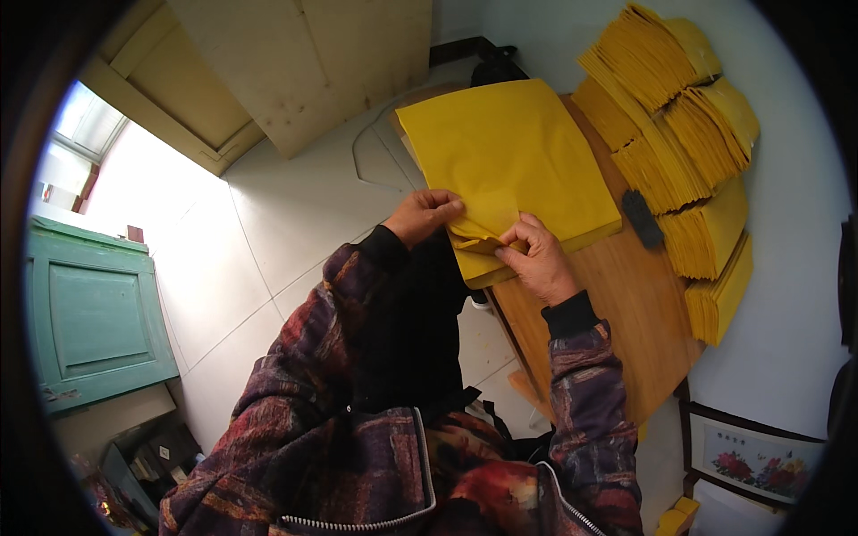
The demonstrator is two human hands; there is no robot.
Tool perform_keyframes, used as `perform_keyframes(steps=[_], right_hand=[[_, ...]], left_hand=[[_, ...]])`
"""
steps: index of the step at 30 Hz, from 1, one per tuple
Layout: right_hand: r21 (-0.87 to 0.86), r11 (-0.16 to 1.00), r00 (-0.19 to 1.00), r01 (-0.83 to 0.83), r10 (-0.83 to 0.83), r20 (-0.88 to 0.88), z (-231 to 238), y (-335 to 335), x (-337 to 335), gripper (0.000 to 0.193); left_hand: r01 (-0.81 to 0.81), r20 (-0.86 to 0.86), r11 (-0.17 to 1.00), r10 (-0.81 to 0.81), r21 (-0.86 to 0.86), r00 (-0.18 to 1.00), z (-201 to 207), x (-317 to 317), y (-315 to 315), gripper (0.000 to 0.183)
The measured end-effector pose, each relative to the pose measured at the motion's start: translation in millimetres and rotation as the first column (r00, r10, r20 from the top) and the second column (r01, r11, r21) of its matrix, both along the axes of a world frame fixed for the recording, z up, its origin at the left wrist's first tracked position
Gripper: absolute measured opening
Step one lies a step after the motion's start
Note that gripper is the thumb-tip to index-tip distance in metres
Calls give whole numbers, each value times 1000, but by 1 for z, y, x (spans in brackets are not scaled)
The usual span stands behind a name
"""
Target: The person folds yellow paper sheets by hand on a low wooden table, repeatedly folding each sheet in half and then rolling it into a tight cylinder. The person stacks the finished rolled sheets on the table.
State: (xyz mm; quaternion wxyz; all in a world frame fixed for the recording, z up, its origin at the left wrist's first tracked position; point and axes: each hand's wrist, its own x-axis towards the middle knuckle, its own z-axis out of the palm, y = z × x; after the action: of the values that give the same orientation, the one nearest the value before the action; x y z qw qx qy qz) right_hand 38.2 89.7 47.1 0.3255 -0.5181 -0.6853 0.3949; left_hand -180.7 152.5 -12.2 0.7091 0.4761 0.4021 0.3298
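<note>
A wide yellow stack of paper-like sheets (pixel 518 134) lies on the wooden table in front of me. Its near left corner is lifted and folded into small layers. With thumb and fingers, my left hand (pixel 422 217) pinches the left edge of the top yellow sheet. My right hand (pixel 539 259) closes on the folded flap at the near edge, a short way to the right. Whether the flap is one sheet or several I cannot tell. A dark grey oblong block (pixel 642 219), perhaps a brush, rests on the table right of the stack.
Tall piles of folded yellow bundles (pixel 684 147) stand along the wall on the right side of the wooden table (pixel 617 339). A green cabinet (pixel 103 313) is at far left, and wooden panels (pixel 304 62) lean at the back. A flower picture (pixel 755 456) sits lower right.
</note>
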Motion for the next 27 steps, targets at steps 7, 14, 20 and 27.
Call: perform_keyframes(steps=[7, 14, 20, 27], right_hand=[[-52, 998, 998, -48, 50, 37, 5, 6, 4, 13], [-122, 987, 995, -100, 95, -42, 9, 7, 13, 12], [-118, 990, 996, -84, 83, -13, 7, 8, 11, 11], [-122, 992, 997, -40, 31, -75, 6, 8, 6, 13]], left_hand=[[-5, 42, 1000, 6, -27, 999, -2, 0, 1, 24], [9, 67, 1000, -8, -15, 998, -5, 1, 2, 22], [6, 21, 1000, -6, -27, 1000, -2, 1, 2, 24], [23, 25, 997, -21, -75, 999, 3, -3, 2, 28]])
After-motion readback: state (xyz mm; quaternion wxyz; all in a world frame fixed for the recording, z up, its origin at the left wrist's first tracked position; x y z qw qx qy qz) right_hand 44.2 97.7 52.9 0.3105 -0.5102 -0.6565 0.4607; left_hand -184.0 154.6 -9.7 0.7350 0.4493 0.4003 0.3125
